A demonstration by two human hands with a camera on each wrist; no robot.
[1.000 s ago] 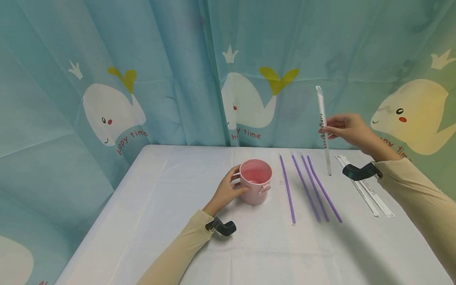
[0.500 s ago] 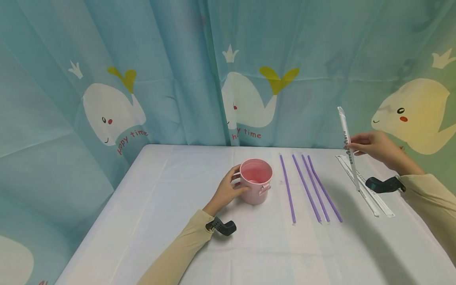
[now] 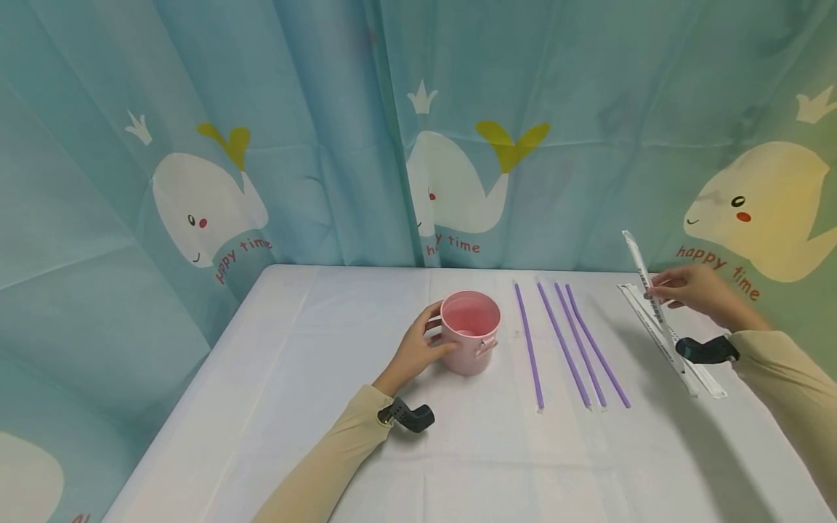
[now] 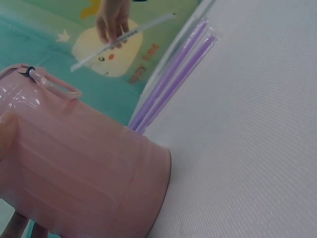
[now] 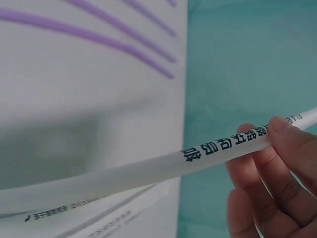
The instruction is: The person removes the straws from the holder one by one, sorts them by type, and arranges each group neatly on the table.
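Note:
My left hand (image 3: 418,346) grips a pink metal bucket (image 3: 468,356) from its left side, thumb in front and fingers behind; the bucket stands upright on the table. In the left wrist view the thumb (image 4: 7,135) lies against the bucket wall. My right hand (image 3: 700,292) pinches a white paper-wrapped straw (image 5: 148,171) with printed lettering between thumb and fingers. That straw is tilted, its lower end over two more wrapped straws (image 3: 649,327) lying at the table's right side. Several purple straws (image 3: 528,345) lie in a row between the bucket and the wrapped ones.
The white-covered table (image 3: 314,407) ends at the back against a blue curtain (image 3: 340,145) printed with whales. My right arm's shadow falls across the table's right part.
My right hand has carried the wrapped straw to the right, then lowered it over the two lying wrapped straws, tilting it further. The left hand and bucket stay put.

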